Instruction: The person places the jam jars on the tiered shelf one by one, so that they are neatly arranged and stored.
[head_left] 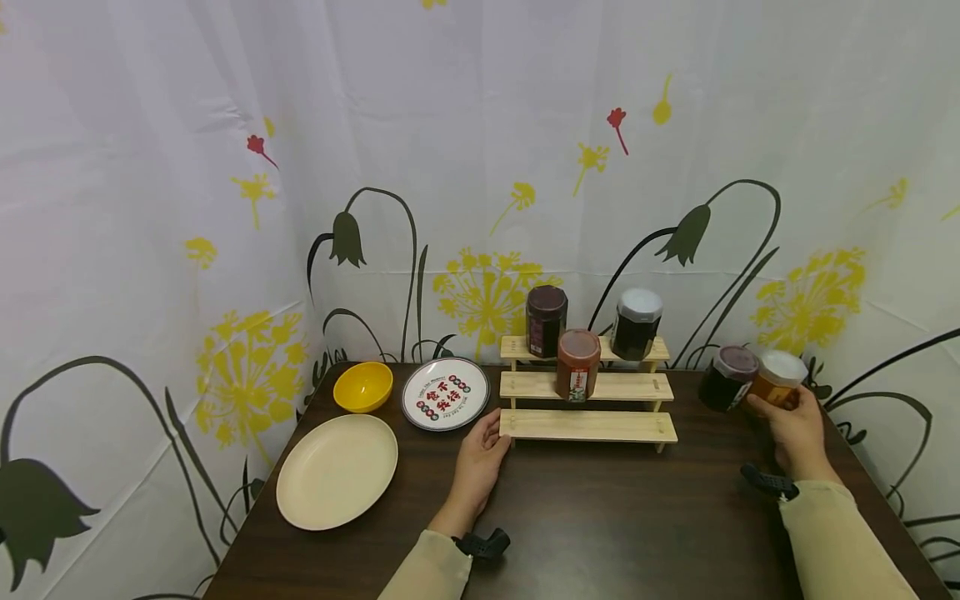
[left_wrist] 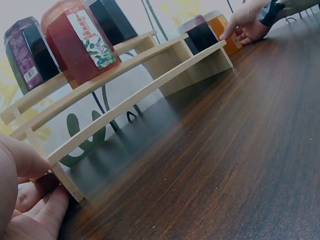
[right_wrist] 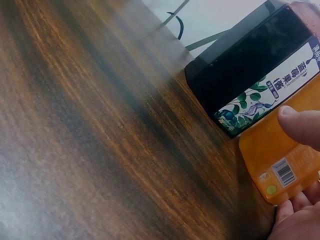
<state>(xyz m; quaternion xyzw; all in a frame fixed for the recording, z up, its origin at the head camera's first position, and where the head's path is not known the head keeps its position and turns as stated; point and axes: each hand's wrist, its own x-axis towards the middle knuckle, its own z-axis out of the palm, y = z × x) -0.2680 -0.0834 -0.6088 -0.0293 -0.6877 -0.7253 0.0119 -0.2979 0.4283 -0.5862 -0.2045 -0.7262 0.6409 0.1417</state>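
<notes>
A three-step wooden display rack [head_left: 588,426] stands at the table's back. My left hand [head_left: 482,461] pinches the left end of its lowest step, thumb at the corner and fingers by the leg [left_wrist: 67,184]. At the right, my right hand [head_left: 801,427] grips an orange jar [right_wrist: 280,150] with a white lid, thumb on one side and fingers around the other. Right beside it stands a dark blueberry jam jar [right_wrist: 250,65] with a purple lid. On the rack are a red jar [head_left: 578,367] on the middle step, and a dark purple jar [head_left: 546,321] and a white-lidded dark jar [head_left: 637,325] on top.
On the table's left side lie a yellow bowl [head_left: 363,387], a white plate with red characters [head_left: 446,394] and a cream oval plate [head_left: 337,472]. A flower-printed curtain [head_left: 480,150] hangs behind the dark wooden table [head_left: 600,517].
</notes>
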